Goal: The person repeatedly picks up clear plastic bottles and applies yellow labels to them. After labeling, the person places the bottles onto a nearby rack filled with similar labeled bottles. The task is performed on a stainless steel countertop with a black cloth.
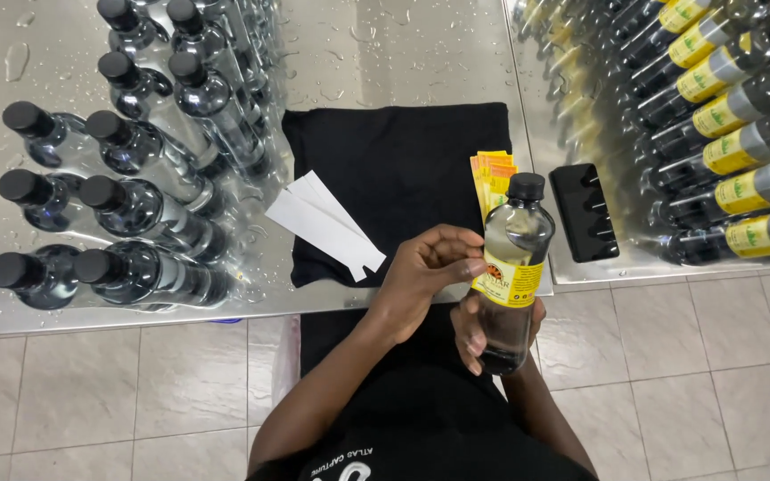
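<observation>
Your right hand (pixel 492 330) grips the lower body of a clear plastic bottle with a black screw cap (pixel 514 267), holding it upright just in front of the near edge of the wet stainless-steel table (pixel 403 53). Your left hand (pixel 425 272) is closed lightly around the bottle's side, with the fingertips (pixel 472 265) pressing the yellow paper label (pixel 507 283) onto the bottle's middle. The label already sits on the bottle; its left edge is under your fingers, so you cannot tell whether it is fully smoothed down.

Judge progress from the two groups of bottles:

1. To your left, a cluster of unlabelled clear bottles with black caps (pixel 126 205) stands on the table. These appear to be the remaining stock.
2. To your right, rows of bottles bearing yellow labels (pixel 733 151) lie on the table. These appear to be finished.

Both groups are large, so the work looks to be somewhere in its middle.

Supplies remain at hand on the black cloth (pixel 394 169) spread on the table: a small stack of yellow labels (pixel 490 174) just behind the held bottle, and white backing strips (pixel 327 223) to the left of it. A black ridged plastic block (pixel 584 212) lies between the cloth and the labelled rows.
</observation>
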